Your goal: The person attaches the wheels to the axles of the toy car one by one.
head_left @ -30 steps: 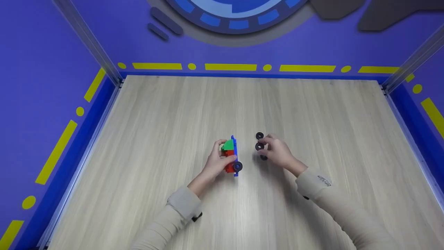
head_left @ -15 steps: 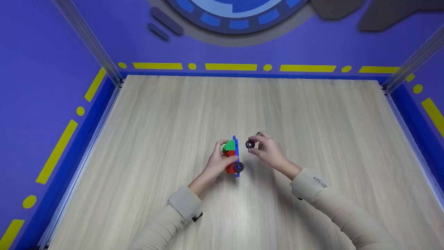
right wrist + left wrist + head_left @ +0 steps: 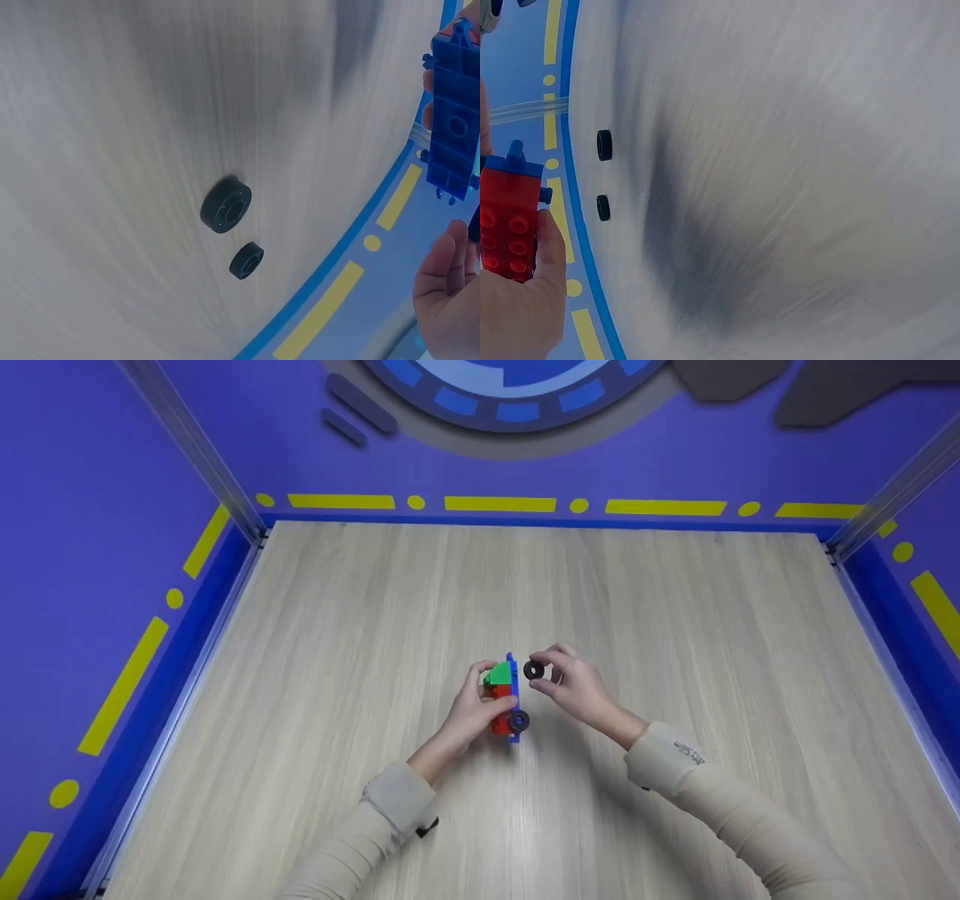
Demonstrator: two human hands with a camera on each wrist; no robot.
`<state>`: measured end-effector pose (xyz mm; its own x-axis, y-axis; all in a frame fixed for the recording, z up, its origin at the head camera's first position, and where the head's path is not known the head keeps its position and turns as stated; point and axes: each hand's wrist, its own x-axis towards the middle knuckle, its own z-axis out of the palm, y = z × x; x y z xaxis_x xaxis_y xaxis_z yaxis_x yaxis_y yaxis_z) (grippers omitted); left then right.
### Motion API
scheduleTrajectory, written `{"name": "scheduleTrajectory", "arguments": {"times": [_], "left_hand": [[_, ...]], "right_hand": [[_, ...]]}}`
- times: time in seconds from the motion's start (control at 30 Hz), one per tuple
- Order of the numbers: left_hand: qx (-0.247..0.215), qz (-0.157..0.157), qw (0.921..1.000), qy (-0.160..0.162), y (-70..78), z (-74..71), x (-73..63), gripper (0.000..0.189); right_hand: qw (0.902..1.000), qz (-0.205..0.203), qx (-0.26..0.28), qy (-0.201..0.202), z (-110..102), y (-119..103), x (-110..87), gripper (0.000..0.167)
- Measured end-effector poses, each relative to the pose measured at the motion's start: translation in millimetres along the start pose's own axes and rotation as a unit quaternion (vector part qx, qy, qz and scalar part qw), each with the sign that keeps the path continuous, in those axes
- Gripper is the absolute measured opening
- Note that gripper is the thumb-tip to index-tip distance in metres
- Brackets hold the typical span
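Note:
My left hand (image 3: 465,720) grips a toy car (image 3: 502,697) built of red and green bricks on a blue base (image 3: 454,120). Its underside faces right, and one black wheel (image 3: 519,721) sits at its near end. Between thumb and fingers, my right hand (image 3: 581,686) pinches another black wheel (image 3: 533,670), close to the base's far end; a small gap shows between them. Red studded brick (image 3: 506,217) fills the left edge of the left wrist view. Two loose wheels lie on the table, a larger wheel (image 3: 227,205) and a smaller-looking wheel (image 3: 247,260); my right hand hides them in the head view.
The wood-grain table (image 3: 375,607) is bounded by a blue back wall (image 3: 495,472) with yellow dashes. Blue side walls with metal rails stand left and right.
My right hand has picked a wheel up from the row on the table and carried it left to the car. The left hand and car have barely shifted.

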<state>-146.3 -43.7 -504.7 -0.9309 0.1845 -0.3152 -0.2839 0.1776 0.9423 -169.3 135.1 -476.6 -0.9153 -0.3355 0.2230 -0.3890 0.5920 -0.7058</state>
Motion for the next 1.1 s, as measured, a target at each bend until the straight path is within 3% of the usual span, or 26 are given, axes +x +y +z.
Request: {"name": "scheduleTrajectory", "arguments": {"times": [0.33, 0.53, 0.7, 1.1], "left_hand": [[-0.014, -0.002, 0.9999, -0.008, 2.0, 0.2, -0.6, 0.064], [-0.027, -0.004, 0.9995, -0.018, 8.2, -1.0, -4.8, 0.064], [-0.02, 0.0, 0.9996, -0.021, 4.2, -0.5, -3.6, 0.064], [-0.004, 0.014, 0.9996, -0.022, 0.8, 1.8, -3.1, 0.063]], "right_hand": [[0.9986, -0.051, -0.009, 0.011, 3, 0, -0.5, 0.03], [0.9981, -0.059, -0.014, 0.01, 4, 0, -3.6, 0.03], [0.9976, -0.068, -0.004, 0.016, 7, 0, -4.8, 0.03], [0.9935, -0.095, -0.047, 0.041, 13, -1, -6.5, 0.028]]}}
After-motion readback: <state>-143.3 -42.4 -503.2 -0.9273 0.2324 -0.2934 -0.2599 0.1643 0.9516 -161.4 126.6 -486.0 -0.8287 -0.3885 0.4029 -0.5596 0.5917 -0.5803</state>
